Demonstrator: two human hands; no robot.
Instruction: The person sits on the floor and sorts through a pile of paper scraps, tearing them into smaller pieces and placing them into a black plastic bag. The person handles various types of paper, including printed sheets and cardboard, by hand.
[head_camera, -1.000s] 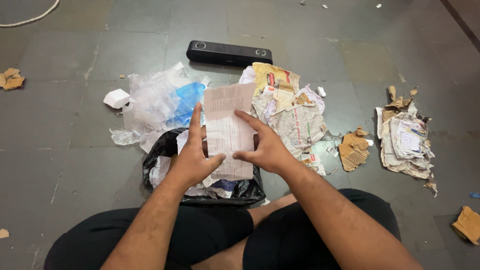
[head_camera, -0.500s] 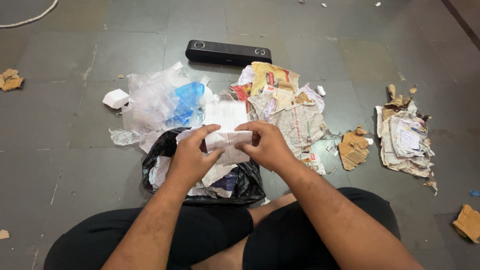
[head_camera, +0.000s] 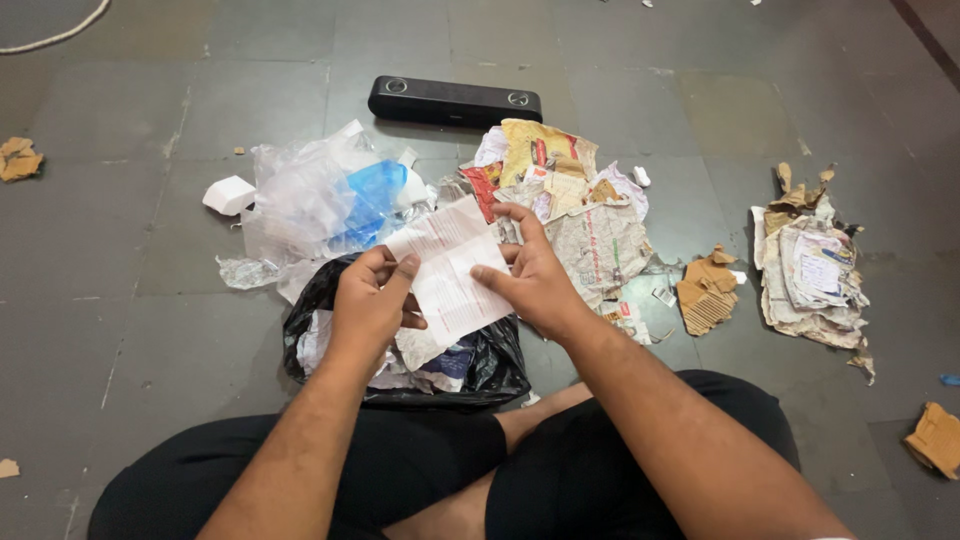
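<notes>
Both my hands hold a white printed paper sheet above an open black rubbish bag filled with crumpled paper. My left hand pinches the sheet's left edge. My right hand grips its right side, fingers spread along the top. The sheet is tilted, its upper corner pointing left. I sit cross-legged on the floor with the bag just in front of my legs.
A heap of clear and blue plastic wrap lies behind the bag on the left. Crumpled newspaper and wrappers lie to the right. A black speaker bar sits further back. Torn cardboard, a paper pile and a white box lie on the grey tiles.
The sheet was upright and flat, then folded between both hands, and is now spread again, tilted. My hands stayed over the bag.
</notes>
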